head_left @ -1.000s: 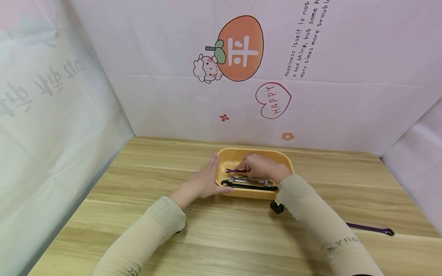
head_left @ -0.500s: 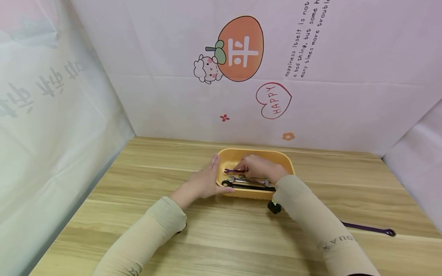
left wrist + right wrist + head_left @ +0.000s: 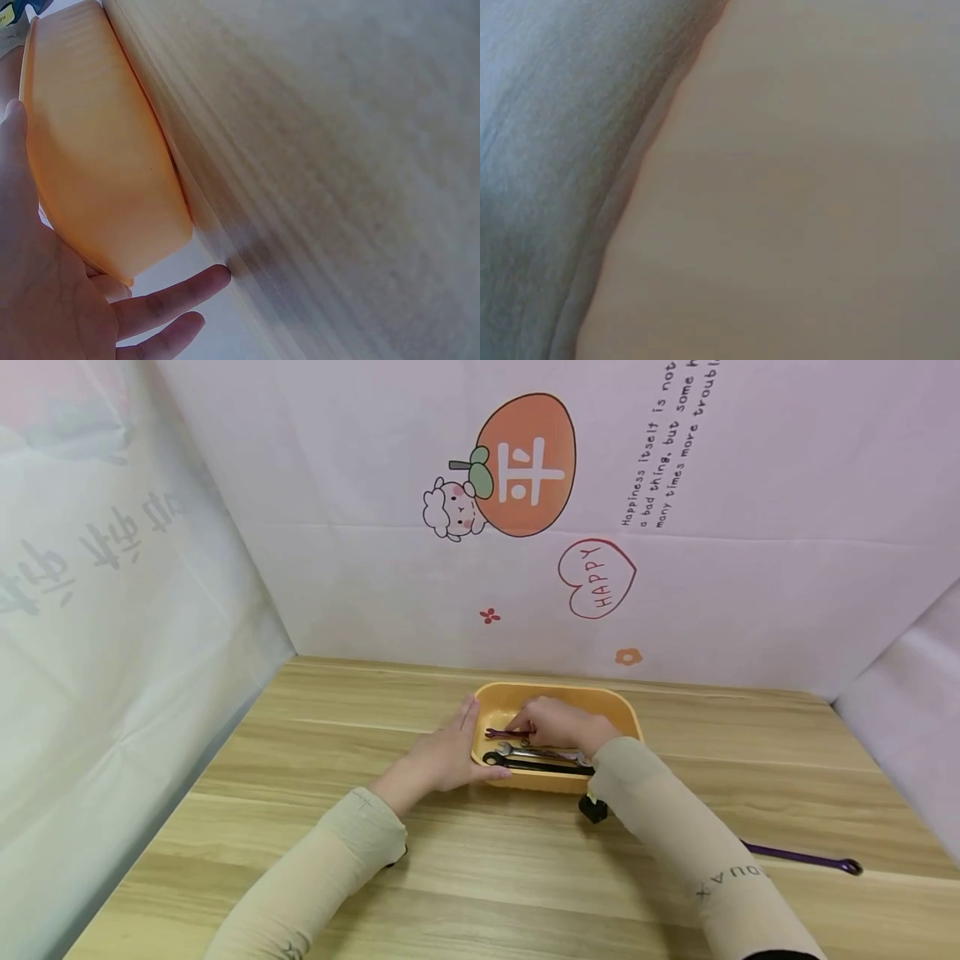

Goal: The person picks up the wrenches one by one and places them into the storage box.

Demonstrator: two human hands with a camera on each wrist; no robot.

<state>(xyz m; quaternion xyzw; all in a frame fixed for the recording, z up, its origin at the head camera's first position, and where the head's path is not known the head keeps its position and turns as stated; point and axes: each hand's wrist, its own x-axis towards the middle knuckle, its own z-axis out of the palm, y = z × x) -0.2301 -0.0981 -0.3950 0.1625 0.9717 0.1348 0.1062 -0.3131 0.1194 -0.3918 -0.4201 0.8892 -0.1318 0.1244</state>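
A yellow-orange plastic bin (image 3: 557, 783) stands near the back of the table, with several wrenches in it. My left hand (image 3: 444, 758) rests on its left front corner, thumb along the front rim and fingers by the left end. In the left wrist view this hand's (image 3: 52, 300) lower fingers extend past the bin (image 3: 112, 150). My right hand (image 3: 558, 724) reaches inside and pinches a small purple wrench (image 3: 497, 734), whose open end points left. Nearer the front wall lie a silver wrench (image 3: 540, 752) and a black wrench (image 3: 540, 767). The right wrist view shows only blurred sleeve and a pale surface.
Another purple wrench (image 3: 802, 857) lies on the wooden table (image 3: 495, 877) at the right, partly behind my right sleeve. A black object (image 3: 593, 809) sits by the right cuff, before the bin. White printed cloth (image 3: 375, 577) hangs at the back and sides.
The right hand and the purple wrench in it have shifted slightly left within the bin, the right forearm following. The left hand stays at the corner.
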